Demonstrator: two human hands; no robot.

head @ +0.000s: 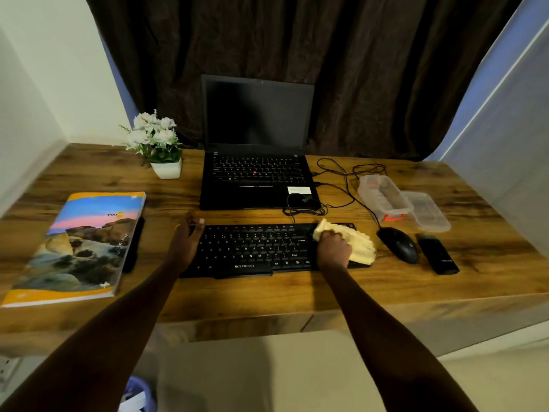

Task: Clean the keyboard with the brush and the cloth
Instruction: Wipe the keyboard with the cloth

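A wood-grain bench in a curtained corner, dimly lit.

The bench (267, 295) has a brown, dark-streaked wooden top with a thick front edge, set between a pale left wall (44, 84) and a greyish right wall (508, 173). A dark brown, creased curtain (356, 60) hangs across the back, with a bluish strip of wall showing at each side of it. Below the front edge lies a pale cream floor (267, 379). Warm light falls on the bench top; the curtain lies in shadow. What looks like a white socket (5, 372) sits at the lower left.
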